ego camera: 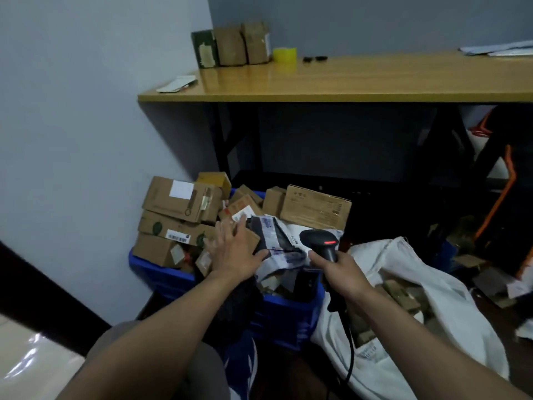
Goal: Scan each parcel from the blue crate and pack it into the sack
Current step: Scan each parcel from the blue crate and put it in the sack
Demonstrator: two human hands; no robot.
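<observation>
Both hands meet at lower centre of the frame. Left hand [236,252] lies flat, fingers straight, on a small cardboard parcel [249,236] atop the heaped blue crate [288,308], its thumb at the edge of a grey poly mailer [277,241]. Right hand [340,272] grips a black barcode scanner [320,241] over that mailer. White sack [450,307] gapes at lower right beside the crate, with brown parcels inside. Wooden tabletop [346,79] crosses the upper right, bearing a yellow tape roll [284,54].

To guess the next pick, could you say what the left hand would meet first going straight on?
Most likely the white-labelled box just past the fingertips of the left hand; depth is unclear.
</observation>
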